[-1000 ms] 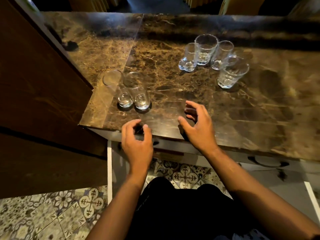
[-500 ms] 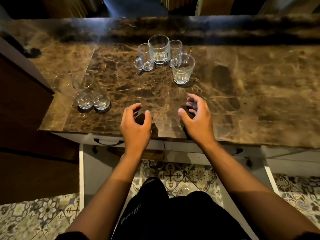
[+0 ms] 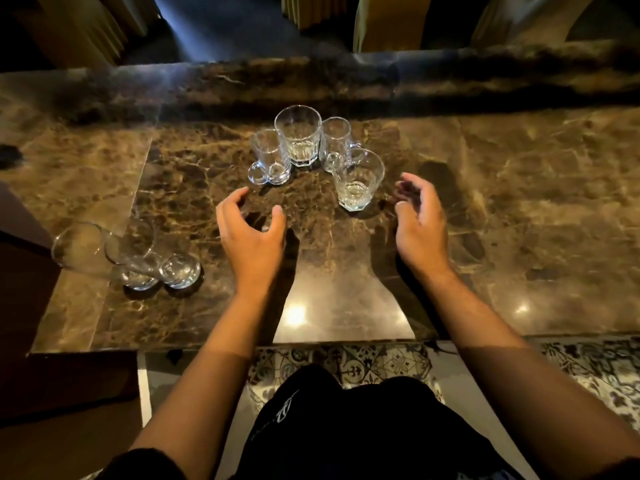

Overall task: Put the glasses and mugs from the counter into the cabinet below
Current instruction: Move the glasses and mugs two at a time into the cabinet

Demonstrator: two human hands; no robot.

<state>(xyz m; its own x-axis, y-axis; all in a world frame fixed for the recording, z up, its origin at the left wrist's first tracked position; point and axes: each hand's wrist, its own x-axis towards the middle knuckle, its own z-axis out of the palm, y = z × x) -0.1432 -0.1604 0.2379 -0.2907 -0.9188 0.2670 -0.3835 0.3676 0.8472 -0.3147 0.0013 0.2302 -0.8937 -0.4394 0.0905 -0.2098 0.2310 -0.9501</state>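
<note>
Both hands have advanced from the bench [image 3: 519, 237] edge toward the glasses and mugs [image 3: 298, 136]. Left hand [image 3: 252, 233] and right hand [image 3: 420, 226] are spread, empty; grasp is imminent.

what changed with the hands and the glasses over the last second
Both hands reached forward from the counter's near edge toward the middle cluster. The left hand now hovers open just short of the small mug; the right hand is open beside the faceted glass. Neither has taken hold of anything. The cluster of four and the two tall glasses at the left stand unmoved on the counter.
</note>
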